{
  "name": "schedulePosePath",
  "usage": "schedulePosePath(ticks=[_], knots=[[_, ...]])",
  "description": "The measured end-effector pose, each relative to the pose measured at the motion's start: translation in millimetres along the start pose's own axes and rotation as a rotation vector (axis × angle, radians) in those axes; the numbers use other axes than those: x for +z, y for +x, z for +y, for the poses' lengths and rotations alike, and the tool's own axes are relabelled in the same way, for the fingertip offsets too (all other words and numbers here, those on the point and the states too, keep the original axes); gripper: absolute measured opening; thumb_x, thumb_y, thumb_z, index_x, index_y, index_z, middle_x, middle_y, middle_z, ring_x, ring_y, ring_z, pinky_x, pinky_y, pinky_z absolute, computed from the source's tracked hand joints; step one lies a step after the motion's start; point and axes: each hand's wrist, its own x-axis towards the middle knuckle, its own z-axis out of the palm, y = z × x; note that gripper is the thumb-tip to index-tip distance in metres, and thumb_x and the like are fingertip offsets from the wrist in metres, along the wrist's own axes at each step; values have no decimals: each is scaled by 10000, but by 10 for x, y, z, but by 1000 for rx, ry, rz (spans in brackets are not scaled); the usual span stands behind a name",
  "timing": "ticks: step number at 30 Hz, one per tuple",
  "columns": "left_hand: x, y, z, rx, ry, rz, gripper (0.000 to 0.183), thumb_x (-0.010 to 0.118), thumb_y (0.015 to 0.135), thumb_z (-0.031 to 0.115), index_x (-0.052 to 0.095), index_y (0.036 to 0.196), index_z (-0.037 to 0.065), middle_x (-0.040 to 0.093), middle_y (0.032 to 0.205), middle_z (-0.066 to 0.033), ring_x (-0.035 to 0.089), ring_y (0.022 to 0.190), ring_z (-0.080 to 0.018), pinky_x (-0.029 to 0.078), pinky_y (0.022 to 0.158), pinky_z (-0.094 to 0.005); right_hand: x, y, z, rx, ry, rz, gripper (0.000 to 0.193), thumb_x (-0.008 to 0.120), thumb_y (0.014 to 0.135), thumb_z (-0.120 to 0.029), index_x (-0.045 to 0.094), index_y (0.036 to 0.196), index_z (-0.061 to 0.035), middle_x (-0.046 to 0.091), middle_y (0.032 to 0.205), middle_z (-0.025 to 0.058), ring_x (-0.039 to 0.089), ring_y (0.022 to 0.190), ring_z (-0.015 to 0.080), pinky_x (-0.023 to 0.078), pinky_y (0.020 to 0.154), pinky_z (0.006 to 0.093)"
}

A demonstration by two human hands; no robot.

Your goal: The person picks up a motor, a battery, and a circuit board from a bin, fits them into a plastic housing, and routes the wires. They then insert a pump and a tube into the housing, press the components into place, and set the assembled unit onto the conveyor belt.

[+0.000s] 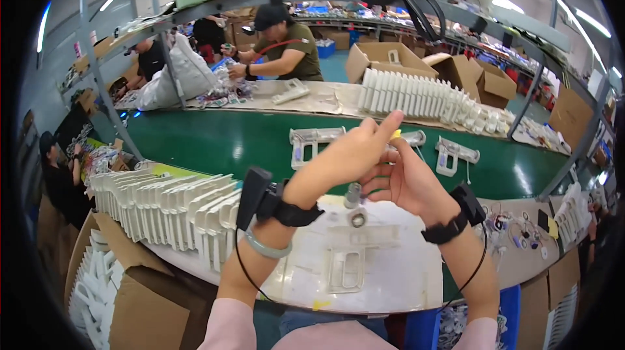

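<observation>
My left hand (355, 151) is raised over the work board, its fingers bent and mostly hidden, with one digit pointing up. Close beside it, my right hand (410, 181) is palm up with its fingers apart. At the tip of a right-hand digit, against the left hand, is a small yellow piece (396, 134); its kind is unclear. Below the hands, a clear cylindrical part (353, 195) and a small ring-shaped part (357, 219) are on the white work board (403, 272). A translucent pistol-shaped frame (345, 270) shows on the same board.
Beyond the hands, pistol-shaped assemblies (454, 154) lie on the green belt (247, 132). White housings (176, 207) stand in a row at left, beside an open carton (130, 291). Wires and small parts (514, 229) lie at right, above a blue bin (508, 314). A co-worker (286, 47) works opposite.
</observation>
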Motion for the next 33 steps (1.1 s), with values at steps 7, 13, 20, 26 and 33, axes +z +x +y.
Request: schedulePosePath(ticks=[7, 13, 20, 26, 33], knots=[[-325, -194, 24, -100, -425, -1, 631, 436, 957, 533, 455, 1332, 26, 516, 1211, -86, 483, 1097, -149, 383, 930, -303, 167, 195, -390, 8, -248, 45, 274, 536, 972, -207, 562, 1106, 31, 652, 885, 116, 664, 666, 182, 595, 616, 264], [-406, 91, -511, 98, -459, -230, 254, 645, 895, 81, 635, 1136, 0, 669, 1033, -41, 610, 987, -115, 465, 825, -241, 154, 232, -766, -7, -456, 117, 226, 542, 957, -166, 514, 1052, 38, 668, 789, 142, 662, 567, 165, 563, 508, 243], [-199, 466, -701, 132, -530, -117, 189, 654, 913, 131, 645, 1041, -8, 668, 945, -26, 608, 830, -69, 472, 742, -209, -59, 340, -802, 31, -514, 151, 220, 570, 936, -141, 513, 1064, 28, 654, 836, 125, 656, 633, 157, 570, 570, 261], [-95, 539, -737, 231, -567, 38, 124, 646, 924, 130, 596, 948, 19, 603, 885, 17, 550, 822, -44, 458, 715, -223, -368, 497, -631, -144, -29, 136, 187, 522, 932, -93, 571, 1083, 7, 658, 1002, 77, 624, 827, 149, 545, 719, 303], [-242, 529, -865, 154, -645, -236, 105, 643, 915, 108, 590, 947, 24, 636, 892, -17, 595, 790, -89, 472, 708, -245, -470, 648, -597, -106, -95, 63, 269, 498, 960, -110, 566, 1196, -1, 650, 1047, 71, 630, 876, 141, 540, 747, 300]])
